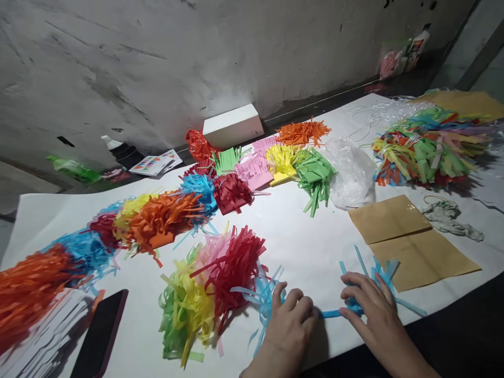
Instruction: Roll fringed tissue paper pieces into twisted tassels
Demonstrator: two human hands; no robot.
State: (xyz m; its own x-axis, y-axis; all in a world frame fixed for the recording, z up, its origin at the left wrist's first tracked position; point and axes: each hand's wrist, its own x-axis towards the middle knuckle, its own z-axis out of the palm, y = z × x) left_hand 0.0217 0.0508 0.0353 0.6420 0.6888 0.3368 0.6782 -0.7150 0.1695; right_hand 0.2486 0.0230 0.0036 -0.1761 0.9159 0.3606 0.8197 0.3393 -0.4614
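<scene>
Two hands on the job, set apart, one at each end of a blue paper tassel (331, 314) lying low at the near edge of the white sheet (299, 236). Here's the left hand (291, 323): fingers bent, forefinger crooked up beside one fringed end, palm down; its fingertips are partly hidden, so I can't tell whether they pinch the paper. Over to the right hand (372, 304), fingers partly spread and curved over the other fringed end, thumb down beside the narrow blue band; touching, yes, but how firmly it grips I can't tell. Between the two, that band runs bare and roughly straight.

Just beyond the left hand, a red fringed bunch (236, 268) sits against pink, yellow and green ones. Near the right, brown paper (421, 252) lies flat with a crease across it, a crumpled grey-green bundle (451, 218) beside it. Further out, a clear plastic bag (350, 176) slumps beside green fringe (315, 176), and a multicoloured heap of tassels (429, 149) spreads at far right. Out left, a dark phone (101, 333) lies next to stacked white paper (51, 336); at the back, a white box (232, 127) by the grey wall (177, 68).
</scene>
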